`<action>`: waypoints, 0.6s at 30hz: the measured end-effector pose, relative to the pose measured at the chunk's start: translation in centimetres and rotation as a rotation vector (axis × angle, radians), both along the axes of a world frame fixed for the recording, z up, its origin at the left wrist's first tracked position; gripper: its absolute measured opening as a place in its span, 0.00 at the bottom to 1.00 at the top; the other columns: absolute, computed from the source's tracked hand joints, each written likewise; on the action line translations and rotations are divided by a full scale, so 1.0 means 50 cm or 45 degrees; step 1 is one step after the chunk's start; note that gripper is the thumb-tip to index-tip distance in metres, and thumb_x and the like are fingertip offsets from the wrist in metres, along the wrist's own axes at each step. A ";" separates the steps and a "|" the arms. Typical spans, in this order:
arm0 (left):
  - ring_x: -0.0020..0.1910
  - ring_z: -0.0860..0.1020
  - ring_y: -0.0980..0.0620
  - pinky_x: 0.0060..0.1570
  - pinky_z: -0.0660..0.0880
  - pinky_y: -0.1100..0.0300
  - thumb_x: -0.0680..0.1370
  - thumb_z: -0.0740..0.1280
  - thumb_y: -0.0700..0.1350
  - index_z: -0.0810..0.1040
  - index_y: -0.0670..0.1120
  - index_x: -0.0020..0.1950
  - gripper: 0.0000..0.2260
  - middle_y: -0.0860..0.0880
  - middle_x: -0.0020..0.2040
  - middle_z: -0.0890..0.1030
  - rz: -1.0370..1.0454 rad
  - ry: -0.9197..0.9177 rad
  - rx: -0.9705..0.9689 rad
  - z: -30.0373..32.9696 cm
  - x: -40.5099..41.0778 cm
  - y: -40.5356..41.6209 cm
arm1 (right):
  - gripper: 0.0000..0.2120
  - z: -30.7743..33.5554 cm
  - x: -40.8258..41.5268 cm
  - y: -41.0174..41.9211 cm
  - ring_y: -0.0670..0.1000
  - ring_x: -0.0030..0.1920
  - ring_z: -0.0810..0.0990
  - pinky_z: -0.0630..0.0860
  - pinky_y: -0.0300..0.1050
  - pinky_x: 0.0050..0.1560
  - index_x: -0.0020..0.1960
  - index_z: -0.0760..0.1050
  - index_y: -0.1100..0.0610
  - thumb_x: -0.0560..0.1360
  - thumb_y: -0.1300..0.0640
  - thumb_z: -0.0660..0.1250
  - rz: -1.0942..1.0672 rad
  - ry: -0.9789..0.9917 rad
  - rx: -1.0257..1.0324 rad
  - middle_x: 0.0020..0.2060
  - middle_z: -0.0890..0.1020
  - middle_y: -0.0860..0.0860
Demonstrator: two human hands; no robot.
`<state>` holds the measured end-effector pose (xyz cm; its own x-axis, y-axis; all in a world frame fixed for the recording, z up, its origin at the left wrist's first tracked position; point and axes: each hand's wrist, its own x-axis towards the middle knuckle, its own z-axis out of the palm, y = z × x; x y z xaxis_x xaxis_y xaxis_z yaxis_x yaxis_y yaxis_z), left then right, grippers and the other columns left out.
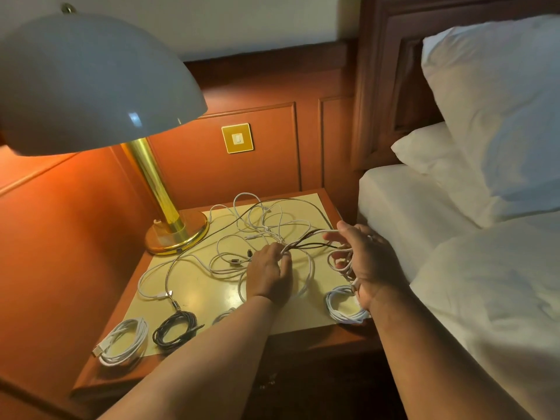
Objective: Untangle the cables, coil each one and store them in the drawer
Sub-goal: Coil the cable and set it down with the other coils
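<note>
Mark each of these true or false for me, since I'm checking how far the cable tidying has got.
1. A black coiled cable lies at the nightstand's front edge. True.
2. The lamp stands to the right of the tangle. False: it stands to its left.
3. The left hand pinches strands of the tangle. True.
4. The right hand is empty. False: white cable loops hang round its fingers.
5. All cables are coiled. False: many lie loose.

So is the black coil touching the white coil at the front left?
Apart. The head view shows a strip of bare tabletop between the black coil and the white coil.
</note>
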<state>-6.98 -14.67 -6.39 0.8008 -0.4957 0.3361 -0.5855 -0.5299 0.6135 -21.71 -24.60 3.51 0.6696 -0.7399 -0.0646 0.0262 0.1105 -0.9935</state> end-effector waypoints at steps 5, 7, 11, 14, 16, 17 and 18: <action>0.40 0.73 0.49 0.34 0.62 0.58 0.80 0.57 0.54 0.74 0.51 0.44 0.11 0.49 0.40 0.77 -0.037 0.199 -0.111 0.027 0.027 -0.002 | 0.13 -0.006 0.012 -0.007 0.49 0.44 0.83 0.77 0.42 0.36 0.46 0.81 0.56 0.81 0.49 0.63 -0.086 -0.023 0.005 0.43 0.85 0.51; 0.38 0.73 0.48 0.33 0.62 0.58 0.77 0.56 0.58 0.74 0.51 0.41 0.14 0.50 0.37 0.76 -0.063 0.227 -0.105 0.043 0.040 0.000 | 0.11 -0.007 0.018 -0.008 0.49 0.47 0.85 0.81 0.48 0.45 0.45 0.80 0.54 0.81 0.53 0.62 -0.097 -0.103 0.051 0.43 0.87 0.49; 0.38 0.75 0.45 0.34 0.65 0.57 0.80 0.58 0.62 0.80 0.46 0.45 0.22 0.48 0.36 0.79 -0.156 0.164 0.076 0.063 0.075 0.011 | 0.12 -0.006 0.023 -0.008 0.49 0.44 0.86 0.82 0.48 0.42 0.47 0.80 0.53 0.82 0.51 0.60 -0.229 -0.157 0.141 0.40 0.87 0.46; 0.41 0.77 0.46 0.41 0.75 0.49 0.79 0.55 0.69 0.79 0.47 0.47 0.27 0.48 0.41 0.81 -0.224 0.028 0.361 0.080 0.105 0.033 | 0.14 -0.009 0.026 -0.012 0.49 0.39 0.86 0.79 0.39 0.32 0.48 0.81 0.54 0.82 0.49 0.59 -0.342 -0.143 0.128 0.37 0.86 0.46; 0.40 0.75 0.47 0.40 0.74 0.49 0.79 0.53 0.69 0.75 0.48 0.45 0.26 0.48 0.40 0.78 -0.237 -0.076 0.552 0.093 0.125 0.044 | 0.15 -0.013 0.033 -0.013 0.47 0.38 0.85 0.78 0.36 0.28 0.48 0.81 0.55 0.83 0.49 0.59 -0.399 -0.108 0.011 0.39 0.86 0.47; 0.39 0.74 0.48 0.38 0.72 0.50 0.79 0.53 0.69 0.74 0.48 0.45 0.25 0.49 0.41 0.77 -0.237 -0.102 0.588 0.099 0.134 0.048 | 0.16 -0.015 0.037 -0.013 0.46 0.37 0.85 0.77 0.35 0.27 0.49 0.80 0.56 0.83 0.48 0.59 -0.415 -0.090 -0.055 0.40 0.86 0.48; 0.39 0.73 0.49 0.36 0.70 0.51 0.79 0.54 0.69 0.73 0.48 0.45 0.24 0.49 0.41 0.76 -0.227 -0.110 0.595 0.104 0.144 0.050 | 0.16 -0.019 0.042 -0.014 0.46 0.38 0.85 0.77 0.35 0.27 0.50 0.80 0.56 0.83 0.47 0.59 -0.420 -0.075 -0.097 0.41 0.86 0.48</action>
